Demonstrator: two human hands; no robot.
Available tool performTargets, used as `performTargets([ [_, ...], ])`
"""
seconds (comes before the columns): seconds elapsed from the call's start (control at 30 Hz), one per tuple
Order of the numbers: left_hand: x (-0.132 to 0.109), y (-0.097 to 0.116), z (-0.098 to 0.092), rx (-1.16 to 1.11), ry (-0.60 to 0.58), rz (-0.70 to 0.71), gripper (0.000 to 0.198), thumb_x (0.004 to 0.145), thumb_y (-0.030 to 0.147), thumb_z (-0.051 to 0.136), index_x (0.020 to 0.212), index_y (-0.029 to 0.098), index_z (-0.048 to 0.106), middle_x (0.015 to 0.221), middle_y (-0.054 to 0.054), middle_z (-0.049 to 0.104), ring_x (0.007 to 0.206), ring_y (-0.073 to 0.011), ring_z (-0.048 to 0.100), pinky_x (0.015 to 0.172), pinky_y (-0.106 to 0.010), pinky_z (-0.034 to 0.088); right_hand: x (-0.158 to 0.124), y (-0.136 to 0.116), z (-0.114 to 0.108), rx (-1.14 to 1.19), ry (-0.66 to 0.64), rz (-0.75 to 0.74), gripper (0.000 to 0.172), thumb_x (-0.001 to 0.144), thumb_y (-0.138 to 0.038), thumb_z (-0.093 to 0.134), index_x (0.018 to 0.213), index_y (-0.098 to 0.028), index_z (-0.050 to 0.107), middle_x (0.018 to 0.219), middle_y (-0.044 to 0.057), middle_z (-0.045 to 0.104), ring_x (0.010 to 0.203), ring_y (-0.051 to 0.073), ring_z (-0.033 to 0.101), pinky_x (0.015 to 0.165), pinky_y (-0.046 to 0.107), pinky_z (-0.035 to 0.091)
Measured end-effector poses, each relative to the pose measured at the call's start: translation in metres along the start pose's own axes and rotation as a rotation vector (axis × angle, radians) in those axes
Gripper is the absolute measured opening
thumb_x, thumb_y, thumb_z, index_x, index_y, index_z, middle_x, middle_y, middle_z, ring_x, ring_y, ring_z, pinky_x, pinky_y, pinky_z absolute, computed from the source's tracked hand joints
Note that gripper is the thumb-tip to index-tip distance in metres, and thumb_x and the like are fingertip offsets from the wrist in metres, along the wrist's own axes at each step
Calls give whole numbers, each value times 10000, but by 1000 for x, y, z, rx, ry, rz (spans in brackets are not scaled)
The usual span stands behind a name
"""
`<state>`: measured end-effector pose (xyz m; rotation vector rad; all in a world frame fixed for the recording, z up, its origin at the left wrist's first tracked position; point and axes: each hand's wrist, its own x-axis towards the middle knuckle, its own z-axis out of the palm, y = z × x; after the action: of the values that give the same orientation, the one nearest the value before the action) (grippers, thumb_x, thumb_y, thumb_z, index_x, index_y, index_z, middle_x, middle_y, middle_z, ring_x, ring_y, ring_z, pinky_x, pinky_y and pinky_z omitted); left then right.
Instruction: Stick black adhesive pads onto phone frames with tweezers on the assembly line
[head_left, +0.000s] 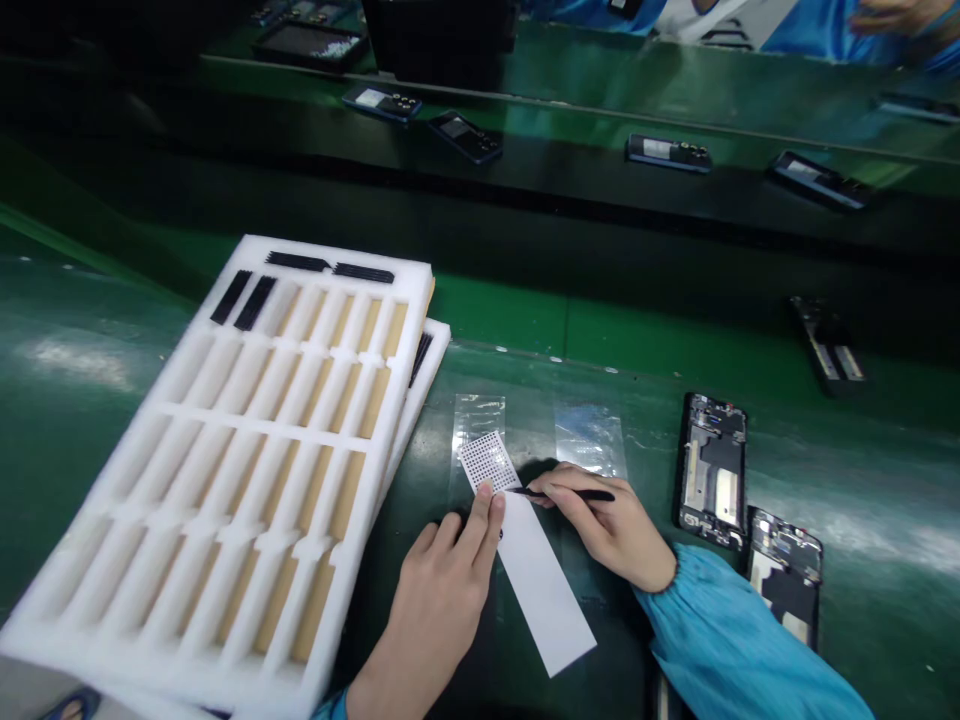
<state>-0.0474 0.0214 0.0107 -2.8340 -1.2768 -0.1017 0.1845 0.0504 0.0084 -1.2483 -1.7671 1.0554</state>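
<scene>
A white sheet [544, 585] lies slanted on the green work surface, its far part covered by a grid of small dark dots [491, 458]. With its fingertips my left hand [446, 590] presses on the sheet just below the grid, fingers stretched out and nothing gripped. My right hand [611, 525] pinches a pair of black tweezers [592, 494], whose tips reach the sheet's edge beside my left fingertips. Whether the tips hold a dot is too small to tell. Under the sheet's far end is a clear plastic bag [478, 412]; another clear bag [592, 435] lies beyond my right hand.
A white foam tray [247, 425] with long slots and several black strips fills the left, on top of another tray. Opened phone bodies [712, 470] lie by my right sleeve. Across the back, a dark belt carries several phones [669, 153]; a person in blue is beyond.
</scene>
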Motion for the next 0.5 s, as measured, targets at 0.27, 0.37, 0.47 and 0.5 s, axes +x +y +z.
performTargets([
  [0.27,3,0,1,-35,35,-17,567,851,-74,373,1331,92,625,1369,-120,637,779,-192,611,654,-320,553,-2,-4,9,-75,-19,-202,574,991,-128,492,1537,-292,426,1013,53,744,842,204,665,729,329,579],
  [0.37,1,1,3,-33,43,-25,553,866,-73,388,1345,91,611,1390,-118,622,802,-199,622,673,-334,564,-11,-4,11,-25,24,-298,586,980,-108,489,1537,-280,427,1096,75,748,922,229,685,759,363,590],
  [0.47,-4,-2,7,-35,73,-26,586,853,-101,365,1348,102,605,1400,-97,617,829,-201,639,702,-344,575,-19,8,-26,8,312,-116,423,1001,-179,502,1404,-266,599,1096,87,761,915,234,733,785,382,607],
  [0.5,-6,-3,8,-51,99,-27,608,852,-107,354,1371,111,584,1406,-91,612,864,-203,651,742,-350,583,-20,17,-47,16,469,-22,361,1009,-234,515,1343,-250,649,1072,94,768,885,238,748,782,389,614],
])
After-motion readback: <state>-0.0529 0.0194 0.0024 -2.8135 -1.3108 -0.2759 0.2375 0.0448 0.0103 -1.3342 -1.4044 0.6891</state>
